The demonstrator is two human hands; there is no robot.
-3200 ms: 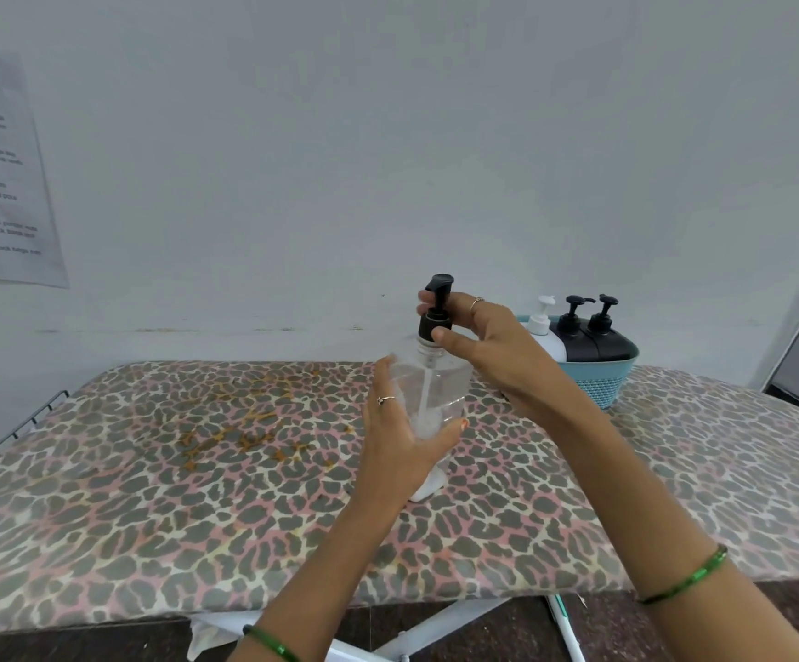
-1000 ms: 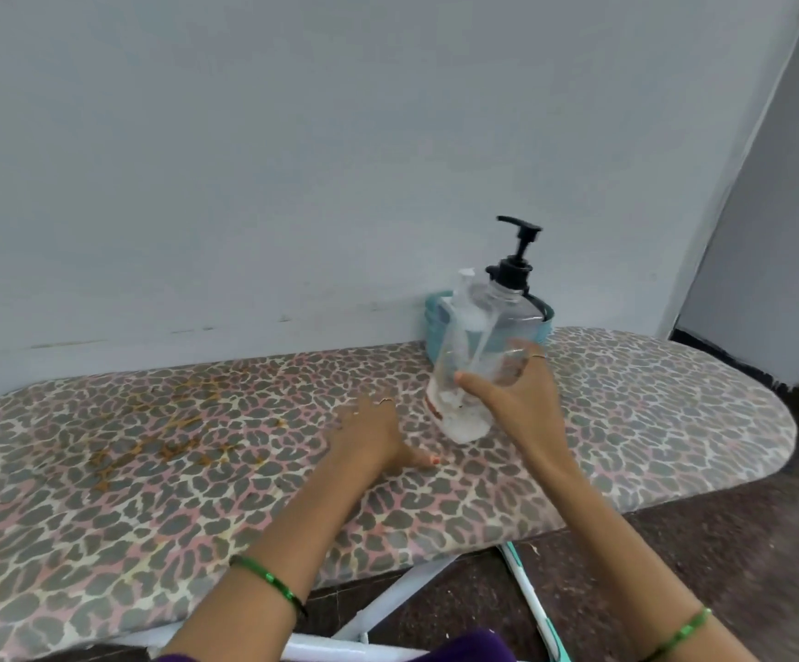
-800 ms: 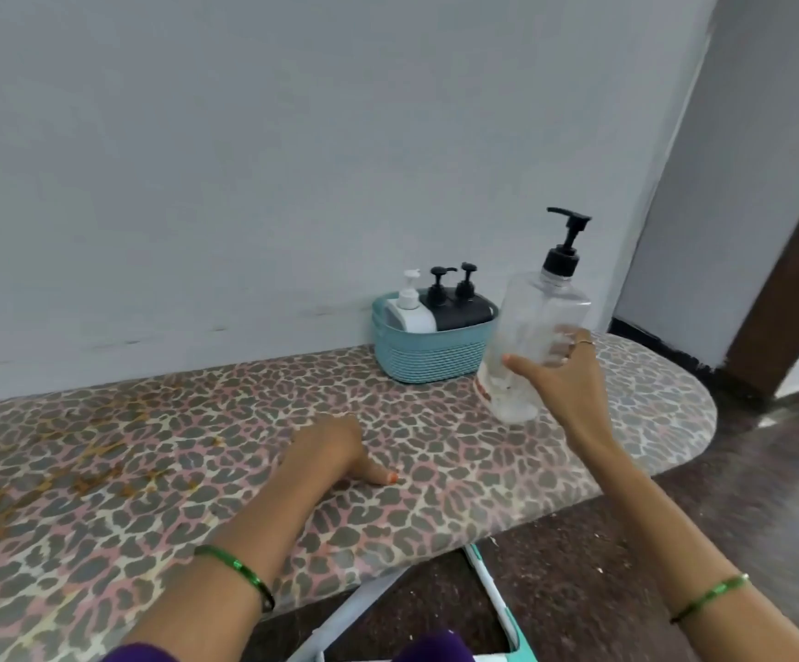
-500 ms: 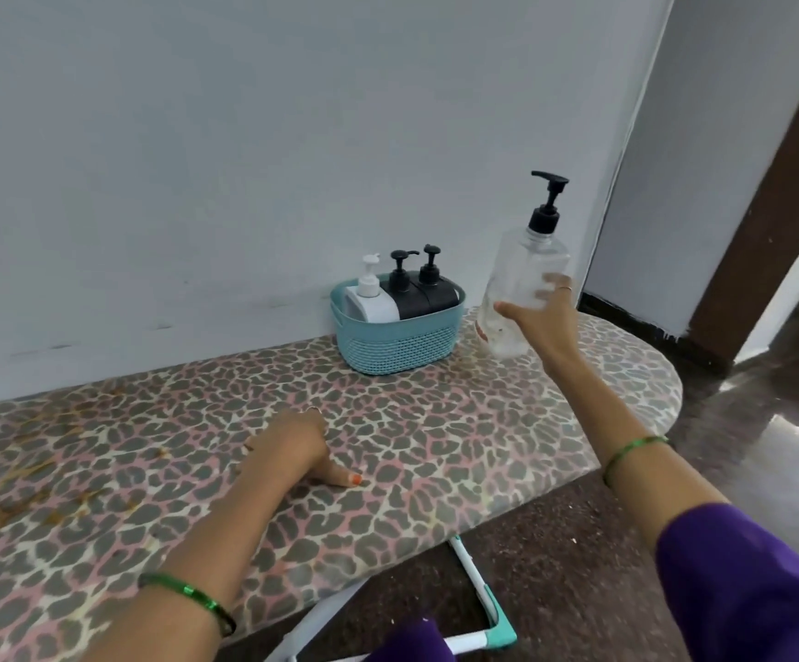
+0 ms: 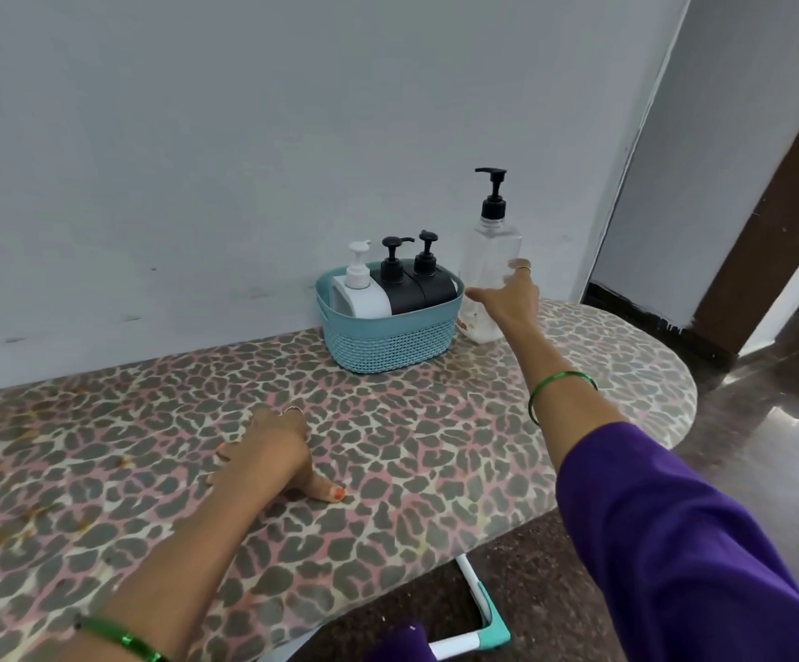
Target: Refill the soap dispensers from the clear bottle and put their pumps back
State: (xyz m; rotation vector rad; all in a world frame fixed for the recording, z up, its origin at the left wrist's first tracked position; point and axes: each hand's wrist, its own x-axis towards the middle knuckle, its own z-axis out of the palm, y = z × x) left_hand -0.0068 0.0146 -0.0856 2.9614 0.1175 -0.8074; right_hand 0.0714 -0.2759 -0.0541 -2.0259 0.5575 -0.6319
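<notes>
The clear bottle (image 5: 490, 250) with a black pump (image 5: 493, 193) stands upright on the leopard-print board (image 5: 435, 446), against the wall and just right of the blue basket (image 5: 388, 344). My right hand (image 5: 507, 303) grips its lower part, thumb on the left side and fingers round the right. Inside the basket stand a white dispenser (image 5: 359, 298) and two black dispensers (image 5: 395, 284) (image 5: 435, 284), each with its pump on. My left hand (image 5: 268, 451) rests on the board near the front, holding nothing.
The board's rounded end (image 5: 664, 375) lies right of the bottle, with dark glossy floor (image 5: 746, 446) beyond. A wall corner and a brown door frame (image 5: 769, 231) stand at the right. White and teal board legs (image 5: 478, 633) show below the front edge.
My right hand carried the clear bottle from the board's middle to the right, past the basket, and set it down by the wall. My left hand let go and rests on the board.
</notes>
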